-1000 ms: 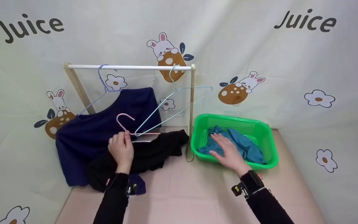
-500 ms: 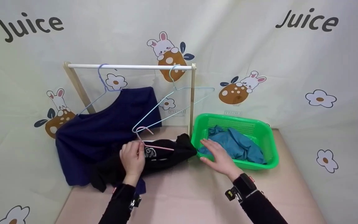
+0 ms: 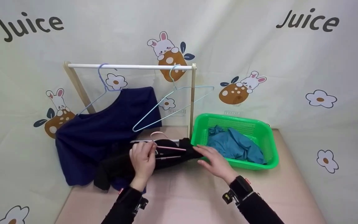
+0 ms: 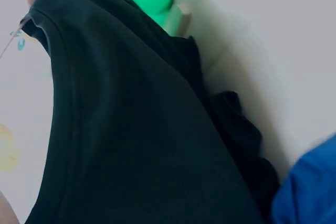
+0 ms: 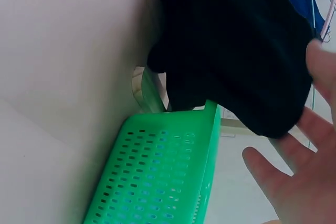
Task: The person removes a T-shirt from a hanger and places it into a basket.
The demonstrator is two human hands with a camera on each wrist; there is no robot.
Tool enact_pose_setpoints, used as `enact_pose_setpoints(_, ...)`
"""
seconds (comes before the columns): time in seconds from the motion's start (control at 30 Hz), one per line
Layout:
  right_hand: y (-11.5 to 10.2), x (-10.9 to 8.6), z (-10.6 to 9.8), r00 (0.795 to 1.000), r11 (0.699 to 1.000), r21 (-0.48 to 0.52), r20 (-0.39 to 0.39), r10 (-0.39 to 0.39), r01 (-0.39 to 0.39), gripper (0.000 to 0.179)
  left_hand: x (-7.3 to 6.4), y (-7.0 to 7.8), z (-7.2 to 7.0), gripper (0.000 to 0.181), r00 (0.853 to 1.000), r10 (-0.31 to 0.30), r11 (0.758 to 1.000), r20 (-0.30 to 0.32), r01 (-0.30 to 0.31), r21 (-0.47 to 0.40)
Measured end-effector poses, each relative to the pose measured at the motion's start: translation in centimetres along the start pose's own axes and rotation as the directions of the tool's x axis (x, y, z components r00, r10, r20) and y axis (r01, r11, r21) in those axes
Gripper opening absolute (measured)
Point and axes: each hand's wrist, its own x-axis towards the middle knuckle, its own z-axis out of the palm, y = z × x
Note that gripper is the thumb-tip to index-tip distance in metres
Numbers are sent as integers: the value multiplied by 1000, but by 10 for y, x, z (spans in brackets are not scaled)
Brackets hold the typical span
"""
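Observation:
My left hand (image 3: 143, 160) grips a pink clothes hanger (image 3: 174, 149) just below its hook. A black shirt (image 3: 113, 165) hangs around and under that hand, its neckline (image 4: 60, 72) curving across the left wrist view. Toward the shirt's right end runs one arm of the hanger. My right hand (image 3: 214, 163) touches this end with fairly straight fingers, the thumb (image 5: 321, 66) on one side of the cloth and the other fingers by its edge. A navy shirt (image 3: 104, 127) on a purple hanger (image 3: 102, 79) hangs behind the black one.
A bare light-blue hanger (image 3: 154, 109) hangs from the rack's white rail (image 3: 135, 66), above the hands. Right of the rack stands a green basket (image 3: 273, 152) with a teal garment (image 3: 235, 144) in it. The rack's wooden post (image 3: 192, 102) stands close to the basket.
My left hand has moved right and lower with the pink hanger and black shirt. My right hand has come from over the basket leftward to the shirt's right end.

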Motion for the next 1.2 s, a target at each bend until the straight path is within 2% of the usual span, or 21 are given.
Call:
enact_pose_setpoints(0.23,1,0,-7,988,1000,22,-151,21,-18,28,9,6,1,7,999,-35,998,-17,34,-58)
enact_pose_setpoints(0.37,1,-3,-13,964,998,58,-265,22,-7,24,15,10,-1,7,998,-57,989,16,58,-133)
enact_pose_setpoints(0.5,2,-5,-20,915,997,74,-404,17,15,22,20,14,-1,10,996,-37,968,80,56,-245)
enact_pose_setpoints(0.6,1,-5,-26,867,993,120,-498,40,23,24,23,18,-2,10,993,-39,953,112,71,-296)
enact_pose_setpoints(0.73,-13,-5,-50,803,968,251,-571,171,-27,16,27,18,-5,8,991,-96,949,95,120,-290)
enact_pose_setpoints(0.77,-17,-6,-57,791,959,279,-577,203,-42,14,28,17,-6,8,990,-110,949,84,129,-287)
enact_pose_setpoints(0.83,-20,-8,-71,782,943,326,-571,251,-64,13,32,15,-9,8,991,-120,949,59,132,-285)
enact_pose_setpoints(0.93,-7,-12,-75,790,941,334,-565,238,-45,14,37,15,-12,8,993,-109,947,47,118,-300)
enact_pose_setpoints(1.03,8,-14,-68,816,958,286,-547,186,-27,17,39,19,-10,8,995,-93,944,46,103,-313)
enact_pose_setpoints(1.2,9,-15,-58,902,976,215,-416,118,-28,36,39,26,-8,8,993,-103,939,60,117,-325)
